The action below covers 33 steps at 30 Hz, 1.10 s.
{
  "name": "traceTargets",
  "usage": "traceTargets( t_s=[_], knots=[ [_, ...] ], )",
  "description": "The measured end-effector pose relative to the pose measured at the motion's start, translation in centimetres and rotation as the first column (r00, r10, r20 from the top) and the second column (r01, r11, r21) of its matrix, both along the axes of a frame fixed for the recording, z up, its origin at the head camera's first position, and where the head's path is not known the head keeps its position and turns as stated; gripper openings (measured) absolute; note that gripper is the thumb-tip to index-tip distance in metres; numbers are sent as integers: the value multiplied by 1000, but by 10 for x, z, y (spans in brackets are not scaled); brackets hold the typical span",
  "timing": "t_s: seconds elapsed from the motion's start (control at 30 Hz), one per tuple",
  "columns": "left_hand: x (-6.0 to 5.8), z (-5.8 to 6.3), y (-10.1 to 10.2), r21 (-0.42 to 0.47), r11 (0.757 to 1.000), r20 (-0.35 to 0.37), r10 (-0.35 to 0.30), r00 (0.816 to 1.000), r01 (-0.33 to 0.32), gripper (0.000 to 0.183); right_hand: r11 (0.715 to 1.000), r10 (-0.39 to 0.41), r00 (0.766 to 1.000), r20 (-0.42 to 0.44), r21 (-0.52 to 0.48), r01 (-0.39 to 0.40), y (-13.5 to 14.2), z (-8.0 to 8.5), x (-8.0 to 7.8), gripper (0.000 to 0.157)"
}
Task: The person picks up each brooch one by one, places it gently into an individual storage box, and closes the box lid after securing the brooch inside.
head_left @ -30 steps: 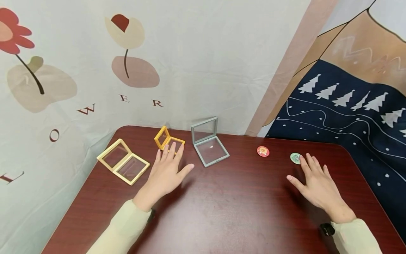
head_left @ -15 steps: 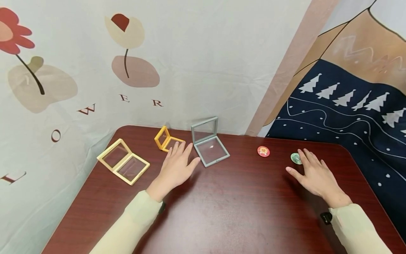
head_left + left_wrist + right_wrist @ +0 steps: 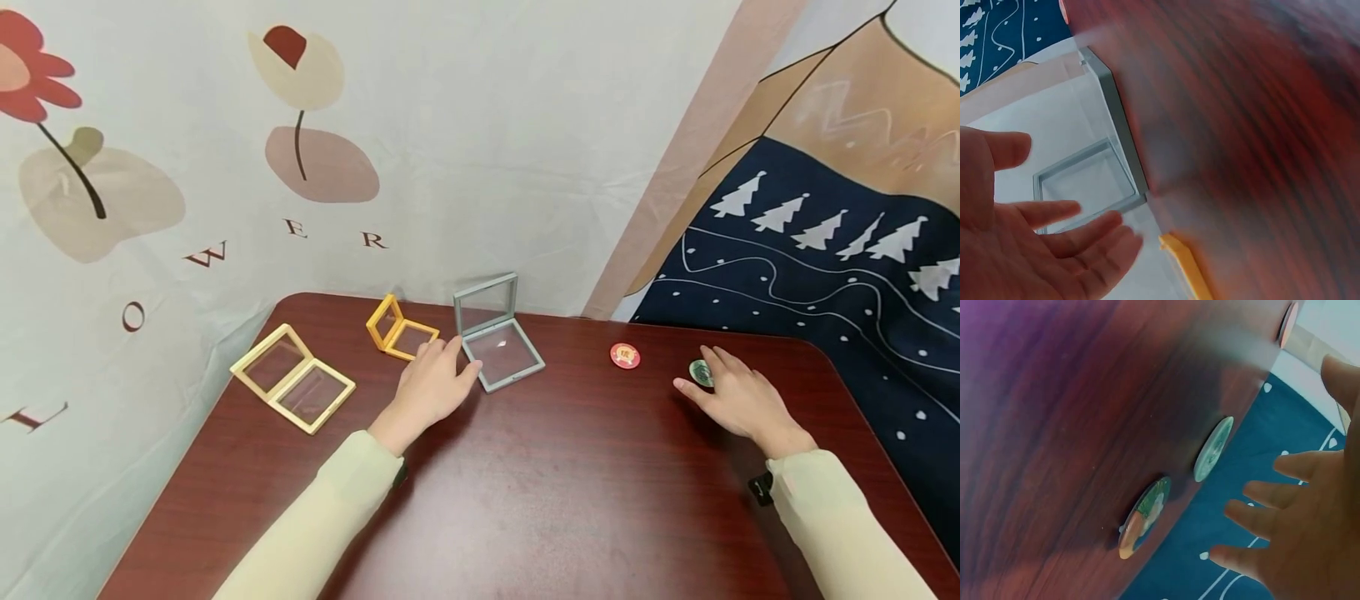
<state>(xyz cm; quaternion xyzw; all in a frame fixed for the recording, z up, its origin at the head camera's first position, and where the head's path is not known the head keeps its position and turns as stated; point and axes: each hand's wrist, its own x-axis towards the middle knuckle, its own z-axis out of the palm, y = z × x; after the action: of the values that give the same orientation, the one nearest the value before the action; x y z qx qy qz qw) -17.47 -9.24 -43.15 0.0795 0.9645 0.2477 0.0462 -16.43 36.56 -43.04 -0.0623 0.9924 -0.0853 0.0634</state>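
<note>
My left hand point(image 3: 431, 387) is over the table's middle left, fingertips at the near left corner of a grey hinged display frame point(image 3: 504, 350), whose lid stands up. In the left wrist view the fingers are loosely extended with nothing between them. A small orange-yellow hinged frame point(image 3: 411, 337) stands open just beyond that hand. My right hand point(image 3: 742, 400) hovers above a green round disc point(image 3: 701, 373), thumb spread to the left and fingers partly covering it. The right wrist view shows a second, multicoloured disc point(image 3: 1145, 517) lying close by, hidden beneath the hand in the head view.
A larger pale-gold hinged frame point(image 3: 312, 396) lies open at the left of the dark red-brown table point(image 3: 570, 500). Left of the green disc lies a red round disc point(image 3: 625, 356). A printed cloth point(image 3: 487, 167) hangs behind the table's far edge.
My left hand has moved right, from over the small orange-yellow frame to the grey frame's near corner. My right hand has shifted slightly up and left over the green disc. The frames stay put.
</note>
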Motion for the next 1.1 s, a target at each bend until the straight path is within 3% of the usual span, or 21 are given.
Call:
traceTargets(
  t_s=[0.17, 0.37, 0.6, 0.67, 0.83, 0.9, 1.1],
  knots=[
    [-5, -3, 6, 49, 997, 42, 59, 997, -61, 60, 1000, -8, 1000, 25, -5, 8, 3, -1, -8, 94],
    [-11, -4, 12, 61, 994, 51, 88, 995, -91, 36, 1000, -1, 1000, 17, 9, 1, 5, 0, -14, 74],
    [-19, -1, 19, 61, 991, 182, 105, 978, -118, 45, 999, 25, 1000, -3, 20, -25, 9, -2, -16, 62],
    [-23, -8, 19, 51, 993, 188, 95, 978, -106, 46, 999, 35, 999, -10, 21, -35, 10, -3, -16, 59],
    [-28, -9, 22, 26, 993, 209, 103, 972, -111, 52, 998, 54, 998, -26, 22, -54, 13, -5, -17, 55],
    [-28, -4, 25, 15, 993, 230, 114, 967, -121, 52, 998, 57, 998, -29, 22, -56, 13, -6, -18, 54],
    [-32, -7, 25, -7, 993, 236, 112, 965, -114, 46, 998, 57, 998, -21, 15, -57, 14, -7, -19, 51]
  ],
)
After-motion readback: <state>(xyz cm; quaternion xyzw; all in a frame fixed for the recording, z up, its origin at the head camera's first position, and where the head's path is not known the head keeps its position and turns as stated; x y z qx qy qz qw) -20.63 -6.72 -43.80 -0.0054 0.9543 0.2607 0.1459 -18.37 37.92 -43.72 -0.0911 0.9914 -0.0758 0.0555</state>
